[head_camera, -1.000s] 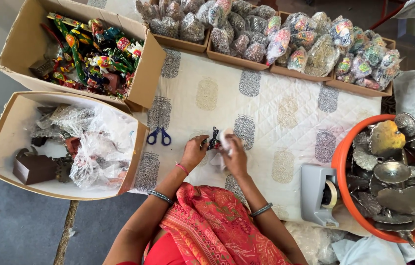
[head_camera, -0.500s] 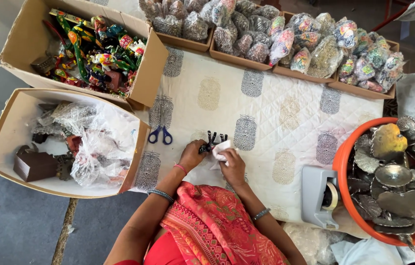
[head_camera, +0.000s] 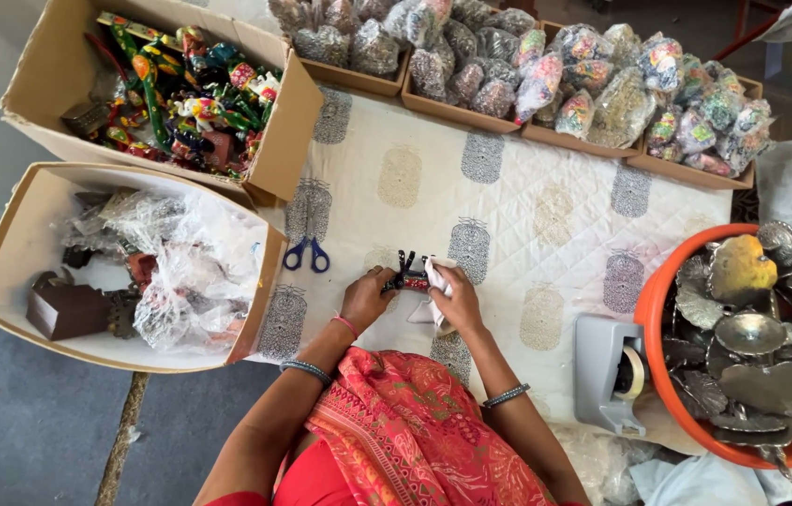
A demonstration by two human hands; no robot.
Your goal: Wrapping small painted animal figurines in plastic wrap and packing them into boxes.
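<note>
Figurine, small, dark with red bands and several thin upright prongs, sits over the printed white cloth at the middle of the near table edge, held between both hands. Left hand grips its left end, fingers closed around it. Right hand presses a white wrap, paper or thin plastic, against its right side, fingers curled over both; how tightly cannot be told at this size.

Blue-handled scissors lie on the cloth just left of the left hand, apart from it. A grey tape dispenser stands near the right forearm, beside an orange tub of stamped metal pieces. Left of the cloth, one cardboard box holds crumpled clear bags and dark objects; another box above it holds brightly painted toys. Trays of filled clear packets line the far edge.

Risks, as judged from this arrangement:
- The prongs look thin; squeezing the wrap over them could bend or snap one, or pierce the wrap.
- The wrap is pinned at one side only; a loosened right hand could let it slip off.
- The figurine is held near the table edge, so a fumble may send it to the lap or floor.
- An elbow swing to the right could knock the dispenser.
</note>
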